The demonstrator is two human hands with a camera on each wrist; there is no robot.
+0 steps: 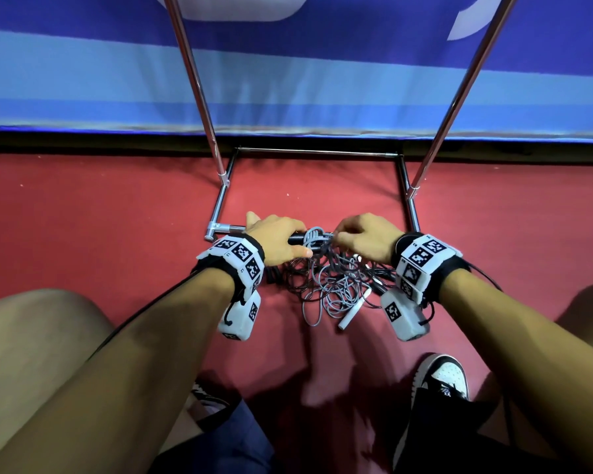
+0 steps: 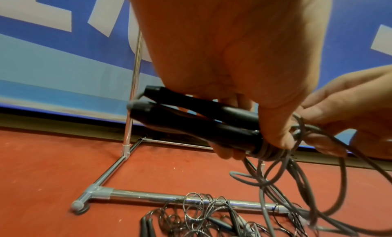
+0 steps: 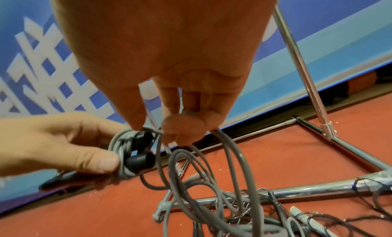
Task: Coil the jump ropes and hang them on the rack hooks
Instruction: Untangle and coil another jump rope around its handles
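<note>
My left hand [image 1: 281, 239] grips two black jump-rope handles [image 2: 197, 121] side by side, held level above the floor. Grey cord [image 3: 118, 145] is wound several turns round the handle ends. My right hand [image 1: 360, 234] pinches that grey cord [image 3: 161, 131] close to the handles, and the cord's loose loops [image 3: 212, 182] hang down from the fingers. A tangle of other ropes [image 1: 326, 285], thin dark ones and a grey one with a white handle [image 1: 351, 314], lies on the red floor below both hands. The chrome rack [image 1: 317, 152] stands just behind; its hooks are out of view.
The rack's two uprights [image 1: 194, 87] [image 1: 459, 94] rise on either side, and its front base bar [image 2: 169, 197] lies under the rope pile. A blue banner wall [image 1: 83, 80] closes off the back. My knees and a black-and-white shoe [image 1: 442, 376] are near the bottom.
</note>
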